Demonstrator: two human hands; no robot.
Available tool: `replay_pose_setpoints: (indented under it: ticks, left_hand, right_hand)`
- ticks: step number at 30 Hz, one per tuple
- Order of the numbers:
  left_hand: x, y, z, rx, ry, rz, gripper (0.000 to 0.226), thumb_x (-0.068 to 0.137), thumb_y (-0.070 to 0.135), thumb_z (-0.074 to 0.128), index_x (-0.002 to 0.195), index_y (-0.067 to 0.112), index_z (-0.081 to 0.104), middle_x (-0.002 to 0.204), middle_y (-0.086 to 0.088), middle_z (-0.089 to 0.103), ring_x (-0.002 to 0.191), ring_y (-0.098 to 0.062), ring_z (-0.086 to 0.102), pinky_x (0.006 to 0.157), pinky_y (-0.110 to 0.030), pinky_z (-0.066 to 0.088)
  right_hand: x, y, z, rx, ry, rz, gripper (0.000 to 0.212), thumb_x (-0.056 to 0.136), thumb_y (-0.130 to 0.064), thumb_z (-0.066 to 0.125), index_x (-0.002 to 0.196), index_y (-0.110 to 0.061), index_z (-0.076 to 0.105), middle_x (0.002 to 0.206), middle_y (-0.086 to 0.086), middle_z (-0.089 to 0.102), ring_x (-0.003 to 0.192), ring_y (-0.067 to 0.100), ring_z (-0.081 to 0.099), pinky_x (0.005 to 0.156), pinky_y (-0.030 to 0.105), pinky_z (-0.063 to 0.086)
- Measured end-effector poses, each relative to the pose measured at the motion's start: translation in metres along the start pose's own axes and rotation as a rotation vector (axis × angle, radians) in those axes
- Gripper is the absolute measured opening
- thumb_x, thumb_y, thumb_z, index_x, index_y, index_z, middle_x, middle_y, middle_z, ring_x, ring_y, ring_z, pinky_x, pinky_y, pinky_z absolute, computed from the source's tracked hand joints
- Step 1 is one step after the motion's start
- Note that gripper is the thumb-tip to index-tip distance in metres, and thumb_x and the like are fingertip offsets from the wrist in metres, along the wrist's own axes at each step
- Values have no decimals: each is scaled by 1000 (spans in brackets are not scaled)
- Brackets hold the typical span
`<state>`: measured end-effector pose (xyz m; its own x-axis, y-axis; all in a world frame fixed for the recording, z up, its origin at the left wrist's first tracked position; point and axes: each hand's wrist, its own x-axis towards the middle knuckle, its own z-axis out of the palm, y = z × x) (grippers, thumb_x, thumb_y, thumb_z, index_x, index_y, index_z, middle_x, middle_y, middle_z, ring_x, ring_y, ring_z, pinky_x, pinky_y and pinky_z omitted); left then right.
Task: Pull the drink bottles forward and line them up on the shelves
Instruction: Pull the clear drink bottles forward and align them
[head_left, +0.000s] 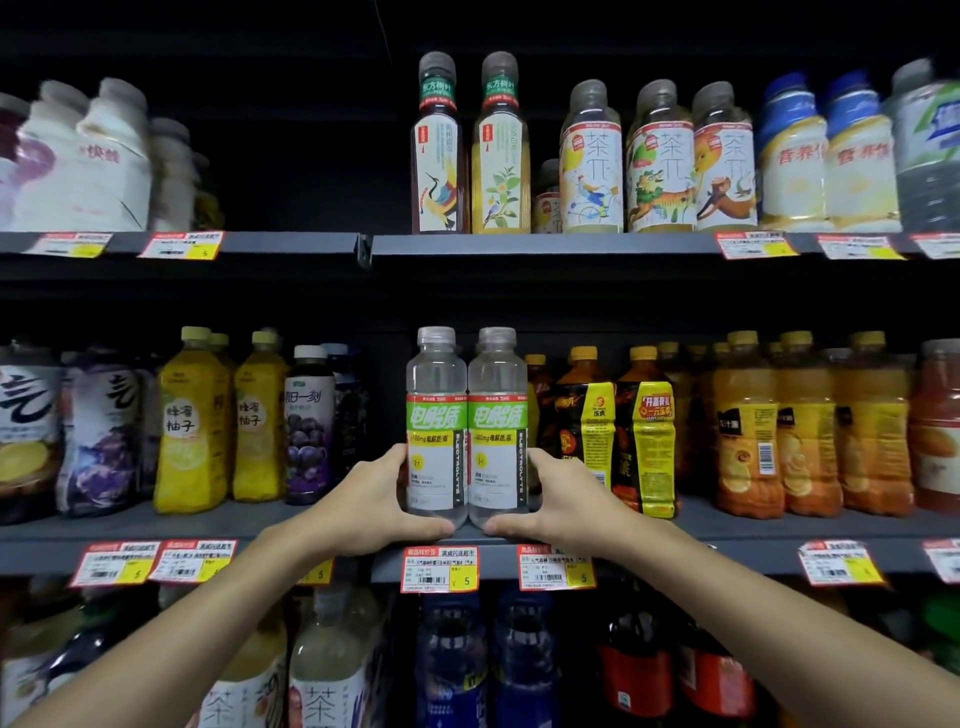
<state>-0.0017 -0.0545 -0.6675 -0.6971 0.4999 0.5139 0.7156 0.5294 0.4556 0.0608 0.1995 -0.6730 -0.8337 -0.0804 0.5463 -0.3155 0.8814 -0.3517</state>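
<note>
Two clear bottles with green-and-white labels stand side by side at the front of the middle shelf (727, 535). My left hand (382, 499) grips the left clear bottle (435, 415) low on its outer side, thumb under its base edge. My right hand (553, 499) grips the right clear bottle (497, 415) the same way from the right. The two bottles touch each other and stand upright.
Black-and-yellow bottles (644, 441) stand right beside my right hand, orange juice bottles (748, 431) further right. A purple grape bottle (309, 421) and yellow bottles (192, 421) stand to the left, with a gap next to my left hand. Tea bottles (592, 156) fill the top shelf.
</note>
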Motion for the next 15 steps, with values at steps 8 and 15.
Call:
replay_pose_setpoints:
  ticks: [8,15]
  left_hand:
    - [-2,-3,-3,-18,-6,38,86,54,68,87,126,44,46,108,34,63,102,23,55,75,3,40]
    - [-2,-6,-2,-29,6,35,83,53,66,88,123,46,46,103,39,64,101,21,57,74,3,41]
  right_hand:
    - [-4,0,-6,-84,-10,-64,89,69,-74,76,138,-31,42,119,-15,67,99,2,61,81,27,55]
    - [-6,1,-6,-32,-2,-83,89,69,-72,76,140,-31,42,120,-18,66,89,-8,56,77,14,48]
